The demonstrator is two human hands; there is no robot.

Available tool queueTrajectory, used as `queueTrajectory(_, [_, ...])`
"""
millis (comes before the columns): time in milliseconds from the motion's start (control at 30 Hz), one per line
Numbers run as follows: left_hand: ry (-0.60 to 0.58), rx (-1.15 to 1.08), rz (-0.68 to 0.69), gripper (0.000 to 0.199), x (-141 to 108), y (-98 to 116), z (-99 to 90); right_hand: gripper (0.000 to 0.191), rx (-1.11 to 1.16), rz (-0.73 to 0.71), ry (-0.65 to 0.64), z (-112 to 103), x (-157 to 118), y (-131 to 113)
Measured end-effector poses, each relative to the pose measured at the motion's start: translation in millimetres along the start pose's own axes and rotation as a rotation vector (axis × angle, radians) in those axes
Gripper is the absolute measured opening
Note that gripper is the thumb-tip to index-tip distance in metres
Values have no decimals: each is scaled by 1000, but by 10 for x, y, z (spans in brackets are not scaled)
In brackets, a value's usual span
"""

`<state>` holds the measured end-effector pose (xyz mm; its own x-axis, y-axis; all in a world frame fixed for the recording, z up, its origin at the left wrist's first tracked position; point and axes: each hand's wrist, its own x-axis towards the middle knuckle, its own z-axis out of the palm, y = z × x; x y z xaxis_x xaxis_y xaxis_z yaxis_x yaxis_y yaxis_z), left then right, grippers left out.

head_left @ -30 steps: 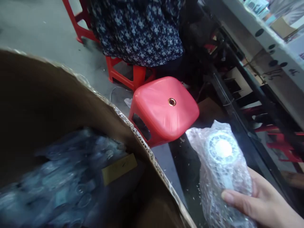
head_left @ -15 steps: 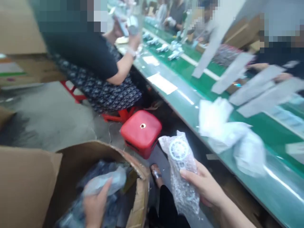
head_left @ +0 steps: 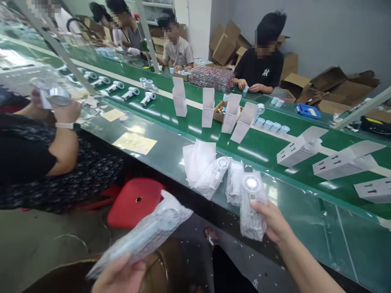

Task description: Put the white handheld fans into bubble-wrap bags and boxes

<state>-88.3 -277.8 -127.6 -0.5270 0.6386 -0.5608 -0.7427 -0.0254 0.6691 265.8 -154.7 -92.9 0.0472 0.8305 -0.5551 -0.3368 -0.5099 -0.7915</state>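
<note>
My left hand [head_left: 120, 272] is closed around the lower end of a handheld fan in a bubble-wrap bag [head_left: 149, 228], tilted with its round head up to the right. This fan hangs over the floor, in front of a red stool. At the bench edge my right hand [head_left: 273, 219] grips a second bubble-wrapped handheld fan [head_left: 252, 213], thumb on its front, round head upward. Just left of it on the bench lie two more wrapped pieces, one plainly a bagged fan [head_left: 212, 175]. White bags [head_left: 197, 156] lie beside them.
Open white boxes [head_left: 208, 108] stand or lie along the green conveyor belt [head_left: 161, 118], with bare fans [head_left: 131, 92] farther left. A co-worker [head_left: 65, 134] sits at left; others work across the belt. A red stool [head_left: 131, 205] and an open carton [head_left: 70, 272] are below.
My left hand has come up out of the carton with the wrapped fan. My right hand now holds its fan at the bench edge. The view has turned toward the bench.
</note>
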Motion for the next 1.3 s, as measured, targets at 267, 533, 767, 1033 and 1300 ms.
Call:
queueTrajectory(267, [-34,-83,-239,52,25,-753,1455,53,-52,-111,262,-539,1157,-22])
queueTrajectory(533, [0,2,-130,44,75,-691,1831,67,-842,-524,371,-713,911,-142])
queueTrajectory(767, [-27,45,-37,42,143,-716,1970,88,-983,-458,246,244,1091,182])
queueTrajectory(1033, [-71,34,-6,38,180,-663,2005,65,-625,-199,198,82,1319,118])
queueTrajectory(1300, [-100,52,-65,32,275,-794,2041,66,-454,-117,243,62,1341,149])
